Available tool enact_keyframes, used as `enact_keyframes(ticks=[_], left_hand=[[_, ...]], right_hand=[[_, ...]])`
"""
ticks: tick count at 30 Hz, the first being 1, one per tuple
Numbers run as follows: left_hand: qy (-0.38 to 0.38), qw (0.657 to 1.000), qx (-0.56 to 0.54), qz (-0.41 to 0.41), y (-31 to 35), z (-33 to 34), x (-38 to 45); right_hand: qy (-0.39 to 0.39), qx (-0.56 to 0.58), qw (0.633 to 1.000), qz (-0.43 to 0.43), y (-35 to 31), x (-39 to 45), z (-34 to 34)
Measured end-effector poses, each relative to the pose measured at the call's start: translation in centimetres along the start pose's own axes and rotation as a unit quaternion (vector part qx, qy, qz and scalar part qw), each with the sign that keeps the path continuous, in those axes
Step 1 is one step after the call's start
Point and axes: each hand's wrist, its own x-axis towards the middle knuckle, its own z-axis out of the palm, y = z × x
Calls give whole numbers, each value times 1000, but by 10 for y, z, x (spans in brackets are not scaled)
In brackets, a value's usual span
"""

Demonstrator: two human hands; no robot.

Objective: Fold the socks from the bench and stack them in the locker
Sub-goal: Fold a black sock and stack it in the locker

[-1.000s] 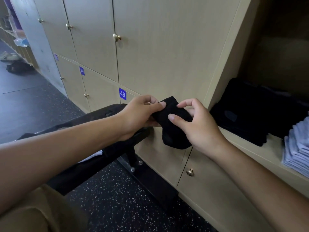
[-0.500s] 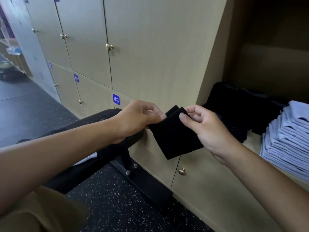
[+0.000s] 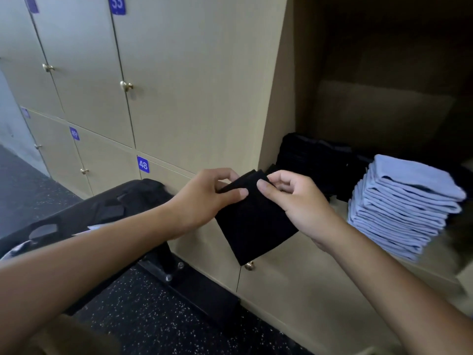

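Sock [image 3: 253,221], now folded square, pinched by left hand [image 3: 212,198] and right hand [image 3: 299,201], ready for the locker [image 3: 276,103] at two o'clock.

arms: both bare from wrist to past the elbow, no sleeve in view
left hand [image 3: 204,198]: no ring, no watch
right hand [image 3: 299,201]: bare, short nails
clothing: khaki-brown fabric [image 3: 74,336] at 7 o'clock
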Motion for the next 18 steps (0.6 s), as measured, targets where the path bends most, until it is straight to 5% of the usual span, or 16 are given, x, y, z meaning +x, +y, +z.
enact_keyframes(ticks=[7,18], left_hand=[[25,998,-54,-8,-1,9,19],[30,991,-128,-2,5,48,56]], right_hand=[[-30,-96,993,55,8,-15,-35],[125,12,990,62,14,-29,-73]])
